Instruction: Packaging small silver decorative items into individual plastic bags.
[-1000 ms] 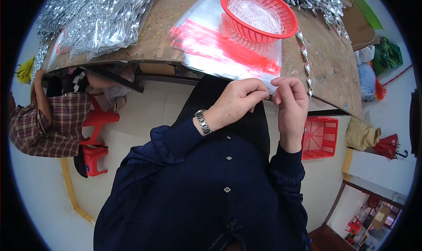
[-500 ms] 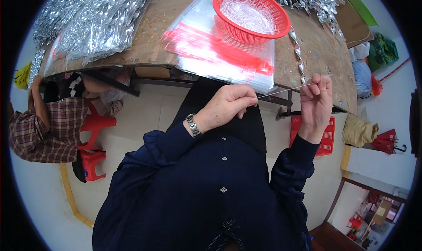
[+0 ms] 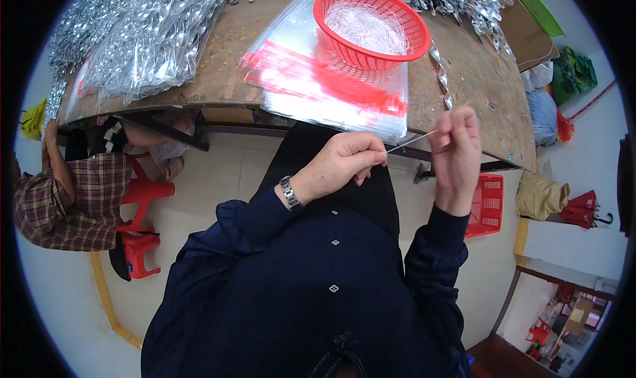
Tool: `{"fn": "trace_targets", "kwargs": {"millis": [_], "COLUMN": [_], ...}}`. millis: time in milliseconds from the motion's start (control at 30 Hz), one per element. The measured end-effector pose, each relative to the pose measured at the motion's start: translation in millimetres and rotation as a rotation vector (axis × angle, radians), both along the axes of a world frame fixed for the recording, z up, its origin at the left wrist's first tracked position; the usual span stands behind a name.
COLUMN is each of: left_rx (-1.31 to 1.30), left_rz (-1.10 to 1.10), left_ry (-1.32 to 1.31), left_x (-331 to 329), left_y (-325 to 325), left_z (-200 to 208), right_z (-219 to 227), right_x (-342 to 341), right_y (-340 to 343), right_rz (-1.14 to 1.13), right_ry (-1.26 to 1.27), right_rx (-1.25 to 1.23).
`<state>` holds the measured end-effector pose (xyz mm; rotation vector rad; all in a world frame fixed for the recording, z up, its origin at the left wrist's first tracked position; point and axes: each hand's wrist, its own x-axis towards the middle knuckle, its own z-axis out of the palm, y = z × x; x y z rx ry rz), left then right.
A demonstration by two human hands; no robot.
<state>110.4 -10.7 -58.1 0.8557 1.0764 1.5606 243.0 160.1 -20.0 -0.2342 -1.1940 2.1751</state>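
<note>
Silver twisted foil strips [image 3: 162, 50] lie to our left.
Our left hand [image 3: 341, 164], nearly closed, pinches a thin whitish thread [image 3: 412, 141], running straight beside the brown wooden table [image 3: 225, 63] to our right hand [image 3: 457, 156], half-curled, gripping it too.

glossy thread [image 3: 411, 141], shiny foil twists [image 3: 457, 4], glossy plastic bags [image 3: 326, 92], matt wooden table [image 3: 222, 72]

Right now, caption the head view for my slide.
Left hand and right hand hold a thin strand straight between them, red basket beyond.
</note>
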Motion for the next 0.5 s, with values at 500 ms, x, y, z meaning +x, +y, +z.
{"fn": "trace_targets", "kwargs": {"millis": [500], "left_rx": [-0.001], "left_rz": [-0.061], "left_ry": [0.017], "left_x": [-2.6], "left_y": [-10.5], "left_z": [-0.5], "right_z": [15.1], "right_x": [21.4], "right_y": [24.2], "right_rz": [-0.162], "right_ry": [-0.008], "right_rx": [0.122]}}
